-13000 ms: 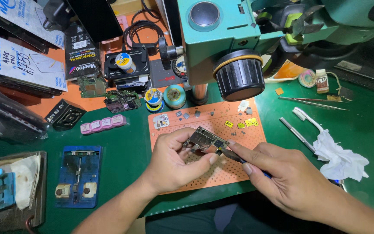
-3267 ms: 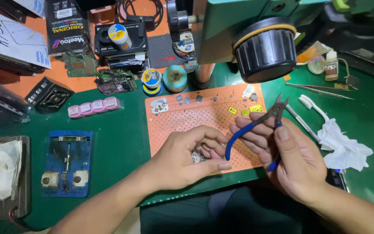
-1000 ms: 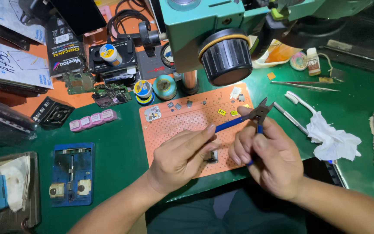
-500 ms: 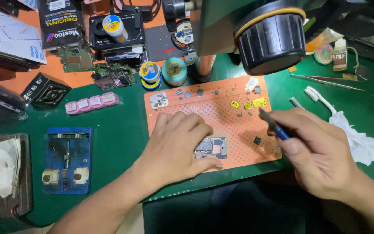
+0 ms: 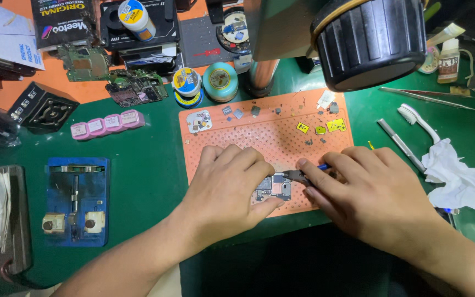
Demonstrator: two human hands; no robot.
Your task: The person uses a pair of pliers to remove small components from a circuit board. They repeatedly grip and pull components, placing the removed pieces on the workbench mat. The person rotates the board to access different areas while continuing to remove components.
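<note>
Head camera looks steeply down, close over the green bench (image 5: 149, 165).
</note>
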